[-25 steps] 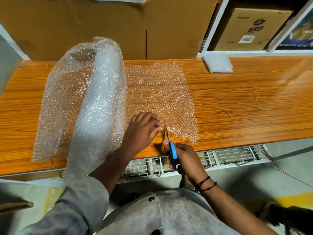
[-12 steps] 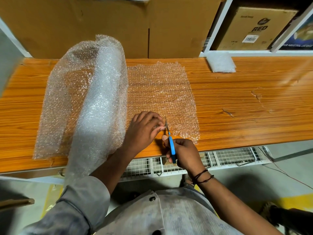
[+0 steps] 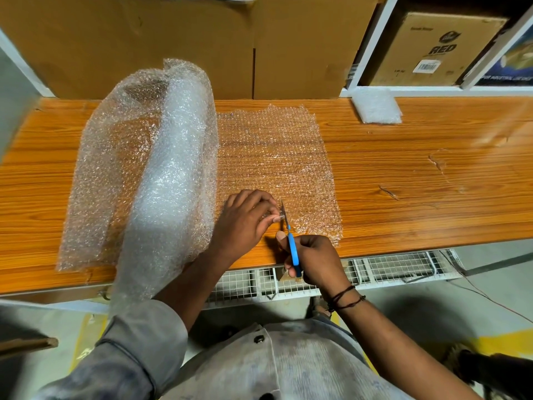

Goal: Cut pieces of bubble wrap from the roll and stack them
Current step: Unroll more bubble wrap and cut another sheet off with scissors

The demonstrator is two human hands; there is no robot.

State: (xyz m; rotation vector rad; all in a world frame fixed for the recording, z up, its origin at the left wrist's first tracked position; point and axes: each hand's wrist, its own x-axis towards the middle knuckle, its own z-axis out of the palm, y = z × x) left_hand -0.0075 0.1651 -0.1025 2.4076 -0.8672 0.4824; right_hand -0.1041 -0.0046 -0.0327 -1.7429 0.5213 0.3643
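Left hand point(image 3: 248, 217) reaches forward, curled and pinching the bubble wrap point(image 3: 274, 157) at its fingertips. Right hand point(image 3: 314, 258) sits just beside it — fist wrapped round the scissors point(image 3: 293, 249), bare forearm angled in.

Bubble wrap roll point(image 3: 173, 168) left on the table point(image 3: 432, 183), its sheet point(image 3: 274, 157) spread rightward
The left hand point(image 3: 245, 223) pinches the sheet's near edge just beside the roll; the scissors point(image 3: 292, 249), in the right hand point(image 3: 314, 261), lie right of it at that edge; a stack of pieces point(image 3: 376, 106) sits right of the sheet at the back; cardboard boxes point(image 3: 173, 39) stand behind the table.
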